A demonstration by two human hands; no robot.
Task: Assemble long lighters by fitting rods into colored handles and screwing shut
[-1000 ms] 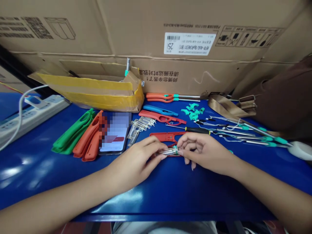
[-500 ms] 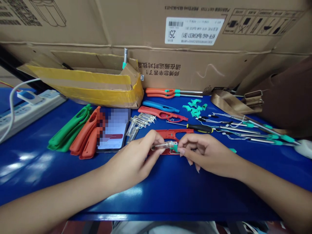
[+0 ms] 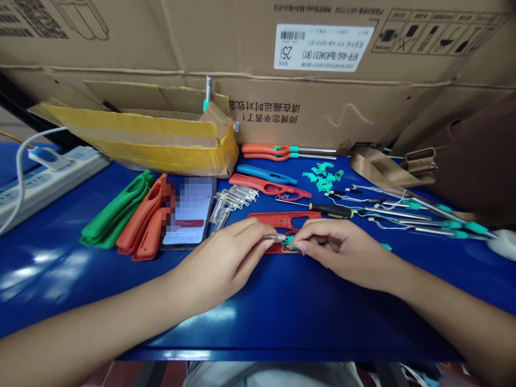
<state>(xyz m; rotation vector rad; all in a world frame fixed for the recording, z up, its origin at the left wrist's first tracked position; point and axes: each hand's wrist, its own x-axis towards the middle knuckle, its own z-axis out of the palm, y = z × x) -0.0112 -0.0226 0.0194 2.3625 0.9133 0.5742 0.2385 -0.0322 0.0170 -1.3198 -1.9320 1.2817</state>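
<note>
The left hand (image 3: 231,250) has a small clear lighter fuel tank (image 3: 274,237) pinched between its thumb and fingers. The right hand (image 3: 336,242) has its thumb and first finger closed on a little green plastic piece (image 3: 288,243), and its other fingers curl under. Both are near the middle of the frame, over the lower red lighter shell (image 3: 274,249). The upper red lighter shell (image 3: 274,219) lies just above it in the picture.

The step looks like bringing the tank and the green piece together. To do it well, I think the left hand should hold the tank firm but not squeeze hard, as clear plastic may crack. The right hand should make the small moves and line up the green piece with the end of the tank. A soft, straight push seems best, because a crooked one could bend something. The thin white wire (image 3: 283,249) by the green piece should stay out of the way so it does not get pinched. It also seems smart to keep both wrists low and work close to the shell.

The tank is long and thin. Its long way runs from left to right across the picture, almost flat. One end points right, at the green piece. The other end points left and hides in the left fingers. I cannot tell if the tank and the green piece are joined or only very close.
</note>
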